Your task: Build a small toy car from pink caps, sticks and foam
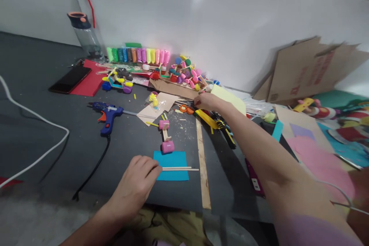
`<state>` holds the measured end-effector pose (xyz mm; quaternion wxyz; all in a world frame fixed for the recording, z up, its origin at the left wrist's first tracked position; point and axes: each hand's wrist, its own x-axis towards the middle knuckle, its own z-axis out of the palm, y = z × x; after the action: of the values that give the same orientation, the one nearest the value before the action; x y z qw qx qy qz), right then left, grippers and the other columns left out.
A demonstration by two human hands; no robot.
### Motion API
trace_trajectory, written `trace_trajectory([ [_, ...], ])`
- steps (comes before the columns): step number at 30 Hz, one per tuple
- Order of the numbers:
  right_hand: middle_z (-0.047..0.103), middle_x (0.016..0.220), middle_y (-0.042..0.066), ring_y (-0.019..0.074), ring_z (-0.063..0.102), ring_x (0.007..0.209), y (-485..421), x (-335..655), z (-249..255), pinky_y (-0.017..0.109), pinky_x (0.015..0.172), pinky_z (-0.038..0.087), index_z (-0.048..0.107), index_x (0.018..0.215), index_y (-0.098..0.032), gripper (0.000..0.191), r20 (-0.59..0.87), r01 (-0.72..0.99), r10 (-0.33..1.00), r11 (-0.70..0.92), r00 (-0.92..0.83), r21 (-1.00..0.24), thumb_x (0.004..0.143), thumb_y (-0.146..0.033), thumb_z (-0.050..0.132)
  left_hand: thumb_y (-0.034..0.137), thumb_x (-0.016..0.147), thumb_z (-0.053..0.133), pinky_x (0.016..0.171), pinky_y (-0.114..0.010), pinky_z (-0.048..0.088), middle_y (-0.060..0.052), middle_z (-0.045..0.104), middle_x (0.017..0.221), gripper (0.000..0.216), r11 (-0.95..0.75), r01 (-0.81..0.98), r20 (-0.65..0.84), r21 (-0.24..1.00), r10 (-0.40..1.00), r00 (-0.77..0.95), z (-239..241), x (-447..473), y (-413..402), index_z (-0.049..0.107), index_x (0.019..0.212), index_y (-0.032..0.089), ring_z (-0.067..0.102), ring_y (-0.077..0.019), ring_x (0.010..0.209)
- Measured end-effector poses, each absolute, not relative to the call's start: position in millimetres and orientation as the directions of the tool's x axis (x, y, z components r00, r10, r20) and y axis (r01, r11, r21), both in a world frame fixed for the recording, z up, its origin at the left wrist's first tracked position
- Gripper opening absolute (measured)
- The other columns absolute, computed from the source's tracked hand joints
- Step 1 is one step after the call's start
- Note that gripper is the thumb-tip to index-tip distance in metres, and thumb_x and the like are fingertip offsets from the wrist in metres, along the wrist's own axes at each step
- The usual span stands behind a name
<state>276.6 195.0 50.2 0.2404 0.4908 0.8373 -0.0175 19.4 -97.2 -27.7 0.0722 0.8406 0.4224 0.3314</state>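
Note:
My left hand rests near the front edge of the dark table, fingers closed in a pinch on the ends of two thin wooden sticks that lie across a blue paper square. Just beyond the square lies a small piece made of two pink caps joined by sticks. My right hand reaches far forward to the clutter by the orange-handled scissors and a yellow paper sheet; its fingers are curled down and what they touch is hidden.
A blue glue gun with a black cord lies to the left. A phone sits on red paper, a water bottle behind. Clay sticks, colourful craft pieces, a utility knife, cardboard and pink paper crowd the back and right.

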Motion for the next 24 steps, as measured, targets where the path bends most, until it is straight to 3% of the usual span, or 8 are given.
trace_trajectory([
  [7,0.067,0.119,0.008,0.0214,0.067,0.102,196,265,73,0.043,0.089,0.058,0.065,0.119,-0.016,0.030,-0.264,0.866,0.900,0.416,-0.348,0.276,0.099,-0.038,0.064,0.012,0.103,0.042,0.080,-0.035,0.038,-0.006,0.068,0.094,0.024,-0.637,0.666,0.508,0.389,0.751,0.422,-24,21,-95,0.066,0.103,0.015,0.056,-0.0200,0.088],
  [10,0.070,0.105,0.009,0.0208,0.068,0.093,175,276,91,0.039,0.084,0.056,0.068,0.108,-0.013,0.024,-0.140,0.901,0.949,0.312,-0.282,0.302,0.098,-0.035,0.064,0.012,0.103,0.042,0.078,-0.035,0.039,-0.006,0.069,0.092,0.024,-0.639,0.674,0.507,0.371,0.747,0.429,-22,19,-94,0.066,0.100,0.015,0.056,-0.0196,0.085],
  [12,0.071,0.093,0.015,0.0267,0.069,0.088,146,288,103,0.039,0.078,0.052,0.070,0.096,-0.012,0.019,-0.015,0.923,0.967,0.249,-0.256,0.294,0.099,-0.025,0.055,0.011,0.102,0.044,0.078,-0.035,0.038,-0.006,0.070,0.092,0.023,-0.644,0.673,0.502,0.363,0.744,0.441,-22,18,-94,0.067,0.100,0.015,0.057,-0.0200,0.086],
  [14,0.071,0.097,0.020,0.0323,0.068,0.088,107,300,110,0.041,0.073,0.048,0.068,0.094,-0.012,0.024,0.117,0.936,0.955,0.237,-0.274,0.261,0.099,-0.022,0.046,0.012,0.102,0.045,0.078,-0.035,0.038,-0.006,0.071,0.094,0.022,-0.658,0.661,0.494,0.359,0.736,0.464,-23,15,-93,0.067,0.101,0.014,0.057,-0.0207,0.088],
  [16,0.071,0.095,0.015,0.0282,0.067,0.084,64,308,110,0.037,0.072,0.047,0.066,0.094,-0.017,0.021,0.150,0.923,0.920,0.330,-0.362,0.199,0.099,-0.026,0.048,0.014,0.103,0.045,0.080,-0.036,0.038,-0.007,0.072,0.096,0.023,-0.669,0.647,0.481,0.366,0.731,0.484,-24,13,-93,0.068,0.101,0.014,0.057,-0.0213,0.090],
  [19,0.070,0.091,0.005,0.0181,0.066,0.080,7,308,93,0.028,0.070,0.047,0.066,0.091,-0.021,0.020,0.052,0.817,0.816,0.573,-0.576,0.059,0.101,-0.029,0.050,0.016,0.104,0.042,0.082,-0.038,0.038,-0.008,0.073,0.098,0.026,-0.681,0.638,0.456,0.360,0.725,0.516,-24,11,-94,0.068,0.102,0.013,0.057,-0.0226,0.092],
  [21,0.066,0.083,0.006,0.0168,0.061,0.072,-21,302,74,0.028,0.062,0.044,0.064,0.086,-0.019,0.027,0.053,0.658,0.658,0.753,-0.751,-0.030,0.105,-0.025,0.045,0.015,0.103,0.044,0.084,-0.038,0.040,-0.009,0.073,0.100,0.024,-0.694,0.647,0.456,0.317,0.709,0.537,-22,9,-97,0.068,0.103,0.011,0.059,-0.0231,0.095],
  [24,0.063,0.081,0.007,0.0190,0.057,0.072,-43,295,47,0.030,0.062,0.042,0.064,0.085,-0.017,0.027,0.056,0.613,0.615,0.788,-0.786,-0.047,0.104,-0.019,0.046,0.012,0.101,0.050,0.082,-0.036,0.042,-0.008,0.074,0.101,0.018,-0.691,0.665,0.509,0.283,0.696,0.507,-20,6,-109,0.067,0.106,0.012,0.061,-0.0209,0.093],
])
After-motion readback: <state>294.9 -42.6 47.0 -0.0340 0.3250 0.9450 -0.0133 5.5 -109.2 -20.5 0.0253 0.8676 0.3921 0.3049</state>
